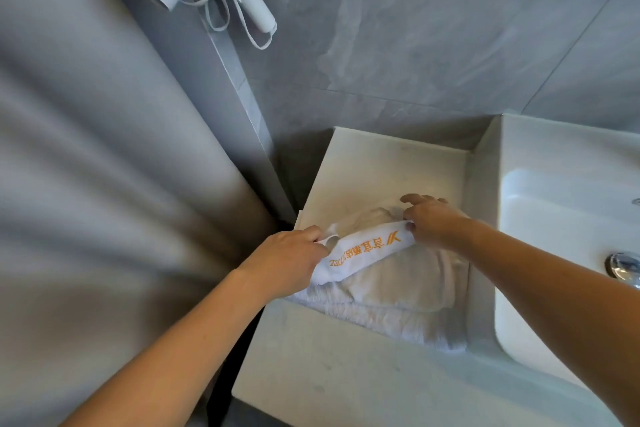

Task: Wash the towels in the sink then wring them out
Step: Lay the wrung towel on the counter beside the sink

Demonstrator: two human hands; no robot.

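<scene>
Fingers of the left hand (289, 255) and right hand (433, 220) pinch shut on opposite ends of the top towel (363, 253), lifted off the pile (388, 298) on the counter (346, 385). Best keep it bunched and carry it toward three o'clock into the sink (554, 218).

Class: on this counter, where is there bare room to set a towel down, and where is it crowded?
Bare: counter strip near the person, in front of the towel pile; also the patch between pile and wall. Crowded: the middle, where both hands grip the lettered towel.

White towels (388, 288) w/ orange lettering, heaped on counter beside sink (554, 156).
</scene>
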